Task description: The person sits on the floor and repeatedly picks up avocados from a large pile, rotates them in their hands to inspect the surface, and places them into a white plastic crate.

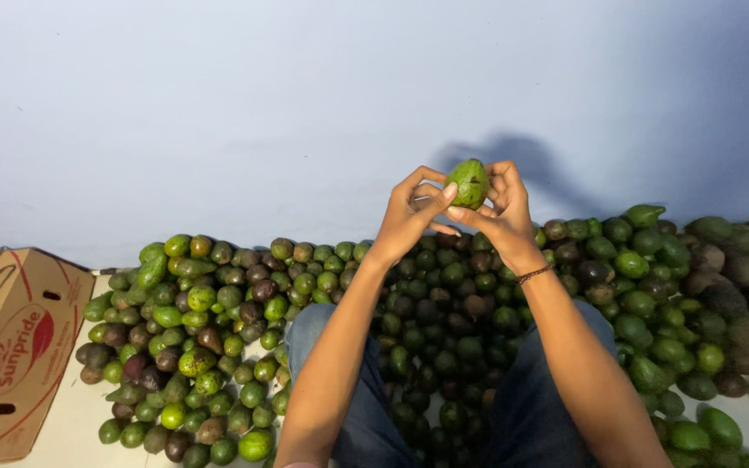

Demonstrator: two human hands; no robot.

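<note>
both hands, left hand (409, 212) and right hand (503, 211), hold up a green avocado (468, 183) above the avocado pile (218, 338).

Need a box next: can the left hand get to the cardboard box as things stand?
Probably not without letting go: the left hand holds the green avocado up, and the cardboard box lies far left beyond the avocado pile.

A green avocado (469, 183), speckled with small brown marks, sits upright with its narrow end up, raised in front of the pale wall above the heap; its skin looks unbroken, though detail is faint
</note>
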